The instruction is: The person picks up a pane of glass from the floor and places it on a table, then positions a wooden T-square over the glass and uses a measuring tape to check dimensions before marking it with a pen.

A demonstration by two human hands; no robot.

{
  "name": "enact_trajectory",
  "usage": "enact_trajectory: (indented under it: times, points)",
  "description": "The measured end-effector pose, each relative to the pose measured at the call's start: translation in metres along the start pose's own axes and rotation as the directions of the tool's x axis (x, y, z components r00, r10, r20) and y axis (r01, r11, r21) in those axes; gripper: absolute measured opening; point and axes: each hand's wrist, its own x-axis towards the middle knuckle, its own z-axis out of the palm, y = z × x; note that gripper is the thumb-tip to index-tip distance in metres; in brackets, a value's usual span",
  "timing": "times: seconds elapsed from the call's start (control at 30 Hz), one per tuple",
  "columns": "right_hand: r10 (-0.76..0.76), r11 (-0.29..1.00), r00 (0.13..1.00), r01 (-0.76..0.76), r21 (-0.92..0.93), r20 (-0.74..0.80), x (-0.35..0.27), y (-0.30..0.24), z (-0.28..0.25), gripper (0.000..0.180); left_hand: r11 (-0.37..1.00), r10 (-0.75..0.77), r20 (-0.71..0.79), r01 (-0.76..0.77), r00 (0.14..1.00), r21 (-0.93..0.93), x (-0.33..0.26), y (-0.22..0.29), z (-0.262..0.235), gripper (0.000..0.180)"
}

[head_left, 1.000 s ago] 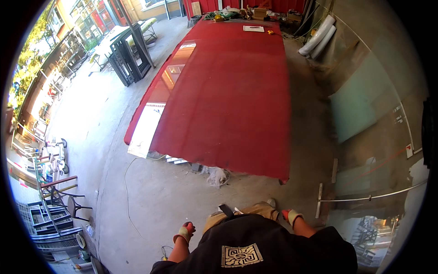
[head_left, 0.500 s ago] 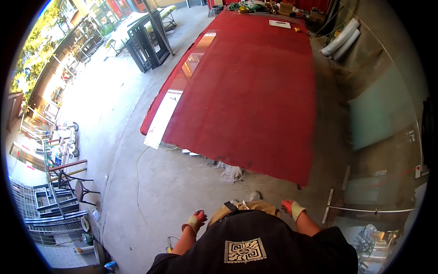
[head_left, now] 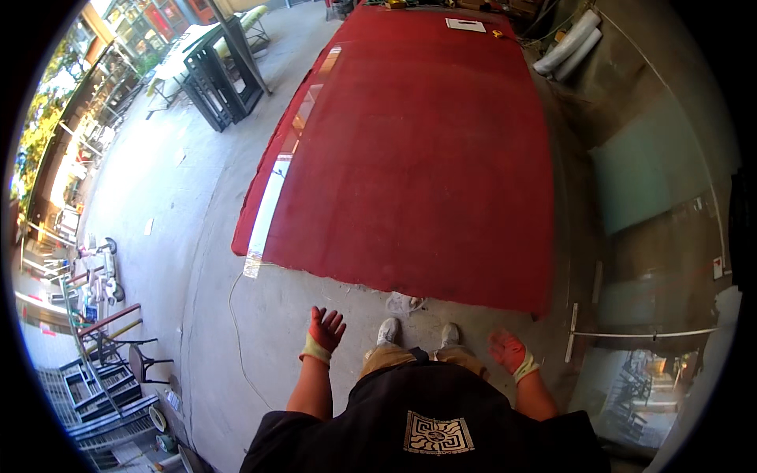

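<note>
My left hand [head_left: 324, 333], in a red-palmed glove with a pale cuff, is held in the air with its fingers spread. It holds nothing. In a matching glove, my right hand [head_left: 509, 350] is a little blurred, its fingers apart and nothing in them. Both hands are short of the near edge of a large table covered in red cloth [head_left: 418, 173], touching nothing. Along the table's left side lies a long, narrow, shiny strip that looks like glass [head_left: 270, 205], its near end sticking out past the cloth edge.
Sheets of glass [head_left: 646, 185] lean along the right wall, near white rolls [head_left: 566, 43]. Dark frames [head_left: 225, 79] stand on the floor at far left. A white sheet [head_left: 465, 25] lies on the table's far end. A thin cord [head_left: 234, 323] runs over the concrete floor. Chairs [head_left: 142, 364] stand left.
I have moved closer to the table. Both hands have risen forward, and the fingers of the left, curled before, are now spread. The right hand's fingers have also opened out.
</note>
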Motion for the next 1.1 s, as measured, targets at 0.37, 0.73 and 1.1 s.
enact_trajectory:
  times: [0.37, 0.73, 1.1]
  points:
    - [-0.041, 0.784, 0.835, 0.367, 0.501, -0.548, 0.076, -0.001, 0.152, 0.092, 0.979, -0.127, 0.089, 0.139, 0.988, -0.146, 0.083, 0.065, 0.026, 0.083]
    - [-0.005, 0.872, 0.816, 0.286, 0.396, -0.578, 0.059, -0.014, 0.16, 0.07, 0.99, -0.124, 0.154, 0.133, 0.98, -0.049, 0.084, 0.066, 0.024, 0.081]
    - [-0.036, 0.86, 0.876, 0.273, 0.431, -0.482, 0.014, 0.079, 0.19, 0.08, 0.987, -0.008, 0.25, -0.032, 0.968, 0.155, 0.077, 0.109, -0.064, 0.085]
